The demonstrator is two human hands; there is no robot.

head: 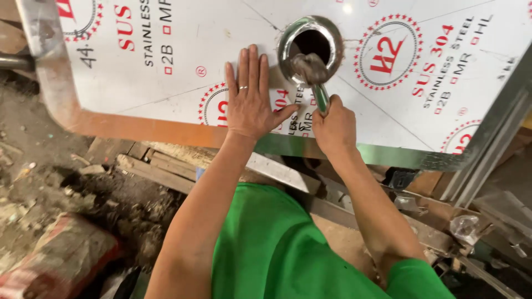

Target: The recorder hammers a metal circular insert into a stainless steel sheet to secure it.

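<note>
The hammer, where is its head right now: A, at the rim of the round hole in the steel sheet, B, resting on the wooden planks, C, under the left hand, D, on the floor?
A: the hammer, gripped by the right hand, has its head at the rim of the round hole in the steel sheet.

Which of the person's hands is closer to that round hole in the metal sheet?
The right hand. It grips a hammer just below the round hole, with the hammer's head at the rim. The left hand lies flat on the metal sheet, off to the hole's left.
</note>
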